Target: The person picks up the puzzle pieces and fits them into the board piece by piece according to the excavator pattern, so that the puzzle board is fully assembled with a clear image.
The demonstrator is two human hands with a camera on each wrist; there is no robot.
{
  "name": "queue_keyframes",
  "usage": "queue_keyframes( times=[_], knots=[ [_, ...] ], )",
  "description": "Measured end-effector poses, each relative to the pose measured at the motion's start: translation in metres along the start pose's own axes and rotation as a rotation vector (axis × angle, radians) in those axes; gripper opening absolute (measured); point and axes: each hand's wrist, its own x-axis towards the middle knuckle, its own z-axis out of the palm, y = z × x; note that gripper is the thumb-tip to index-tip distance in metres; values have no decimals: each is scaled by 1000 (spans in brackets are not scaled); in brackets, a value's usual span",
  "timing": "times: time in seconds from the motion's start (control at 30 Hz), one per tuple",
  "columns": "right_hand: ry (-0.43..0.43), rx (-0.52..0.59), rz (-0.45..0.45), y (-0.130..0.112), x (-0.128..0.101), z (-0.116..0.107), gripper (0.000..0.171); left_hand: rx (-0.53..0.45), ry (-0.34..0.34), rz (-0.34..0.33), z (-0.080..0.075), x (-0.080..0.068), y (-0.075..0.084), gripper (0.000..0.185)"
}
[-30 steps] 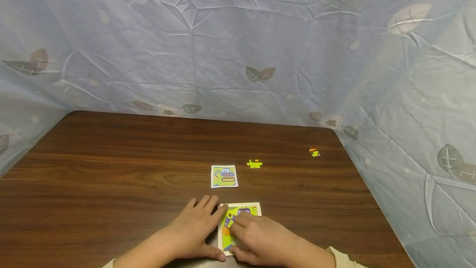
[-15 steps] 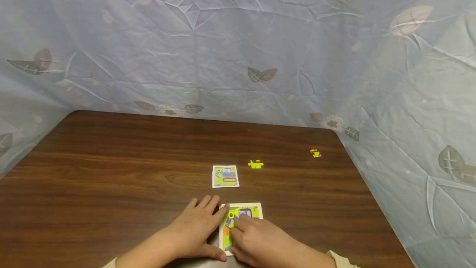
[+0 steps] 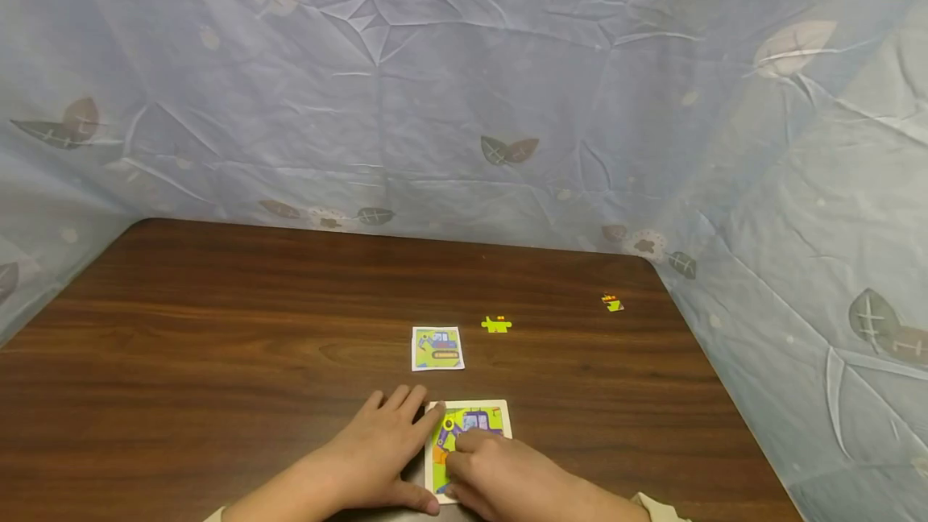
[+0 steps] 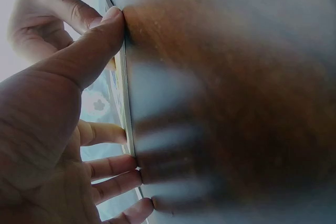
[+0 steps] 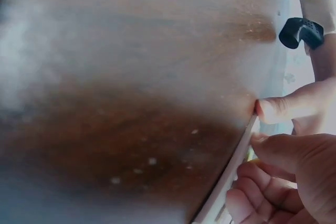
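A white-bordered picture puzzle (image 3: 474, 404), printed with a blue digger on green, lies at the near side of a brown wood-grain table (image 3: 217, 345), between a person's two hands. The left hand (image 3: 384, 449), fingers spread and ungripped, rests along its left edge, thumb at the near corner. The right hand (image 3: 503, 470) bends its fingers over the picture; whether they pinch a piece cannot be told. Beyond lies a small digger card (image 3: 438, 350), a green puzzle piece (image 3: 496, 325) near its right and another piece (image 3: 612, 303) farther right, before a leaf-patterned cloth (image 3: 435, 103).
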Motion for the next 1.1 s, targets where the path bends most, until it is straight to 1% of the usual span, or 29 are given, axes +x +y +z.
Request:
queue_keyframes(
  times=[0.17,0.4,0.6,0.83,1.03,1.1],
  knots=[
    [29,-32,-16,-1,-3,5,19,15,5,6,0,0,0,113],
    [15,-76,20,-5,-3,8,21,16,9,9,0,0,0,113],
    [29,-119,23,-8,-2,11,19,20,13,8,1,1,0,114],
    [-8,-117,21,-8,-1,10,17,15,23,9,2,1,-1,113],
    [11,-245,-28,-10,0,10,9,26,27,11,3,1,-2,113],
    [3,-256,-28,-11,0,11,8,33,23,13,4,1,-2,113]
  ],
)
